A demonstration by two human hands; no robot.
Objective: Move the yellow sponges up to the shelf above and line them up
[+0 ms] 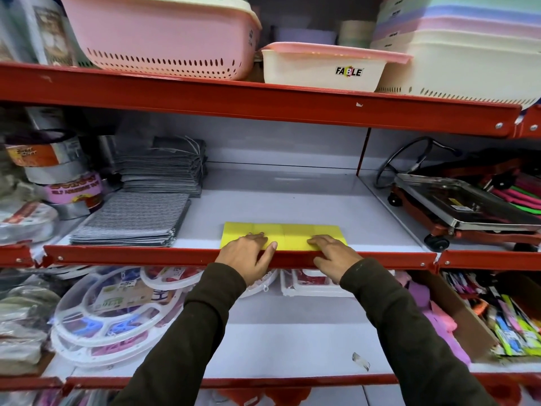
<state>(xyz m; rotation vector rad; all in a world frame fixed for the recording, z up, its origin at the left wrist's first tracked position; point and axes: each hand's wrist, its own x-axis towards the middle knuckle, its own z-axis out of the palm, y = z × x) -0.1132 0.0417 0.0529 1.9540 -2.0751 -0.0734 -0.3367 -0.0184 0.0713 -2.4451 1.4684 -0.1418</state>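
Observation:
Several flat yellow sponges (288, 234) lie side by side in one row at the front of the middle shelf (307, 200), just behind its red front rail (131, 254). My left hand (250, 254) rests flat on the left end of the row, its thumb over the rail. My right hand (332, 253) rests flat on the right end, fingers spread. Neither hand grips a sponge. The front edges of the sponges are hidden behind the rail and my hands.
Stacks of grey striped cloths (137, 221) lie left of the sponges, with tape rolls (67, 183) beyond. A steel trolley (456, 206) stands in the right bay. Pink and cream baskets (164, 36) fill the top shelf. White round trays (117, 312) sit on the lower shelf.

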